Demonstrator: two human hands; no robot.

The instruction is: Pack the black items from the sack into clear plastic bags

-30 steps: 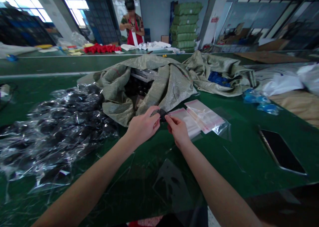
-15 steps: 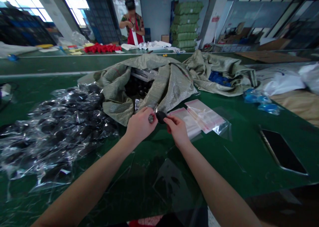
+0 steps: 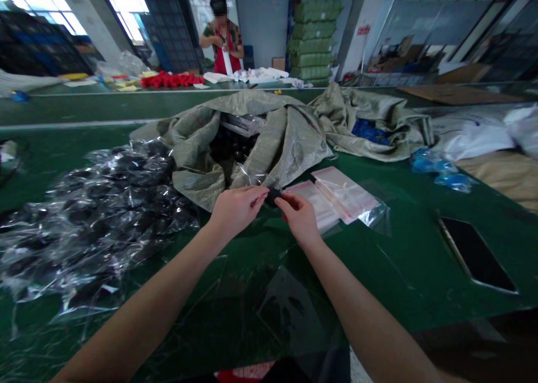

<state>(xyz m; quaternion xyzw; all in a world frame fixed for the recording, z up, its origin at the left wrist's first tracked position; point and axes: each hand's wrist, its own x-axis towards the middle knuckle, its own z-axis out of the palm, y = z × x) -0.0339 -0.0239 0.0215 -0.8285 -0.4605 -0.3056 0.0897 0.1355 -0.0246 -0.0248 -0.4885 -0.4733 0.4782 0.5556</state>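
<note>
A small dark round object (image 3: 274, 196) is between my two hands, just in front of an open woven sack (image 3: 290, 142). My right hand (image 3: 299, 212) pinches its right side between thumb and fingers. My left hand (image 3: 237, 209) is closed at its left side, with a bit of clear film above the fingers; a small greyish thing shows in its grip, too small to name. Inside the sack lie black round items (image 3: 239, 148). To the left is a heap of black items in clear bags (image 3: 105, 204). Flat clear bags (image 3: 347, 195) lie beyond my right hand.
A phone (image 3: 477, 253) lies at the right on the green table (image 3: 378, 282). Behind it are blue wrapped pieces (image 3: 439, 167) and a second sack (image 3: 390, 106) with blue items. Across the table stands a person (image 3: 225, 47) near red and white pieces.
My left fingers have stretched forward over the dark object and cover more of its left side. Clear film now shows more widely above it. My right hand has barely moved.
</note>
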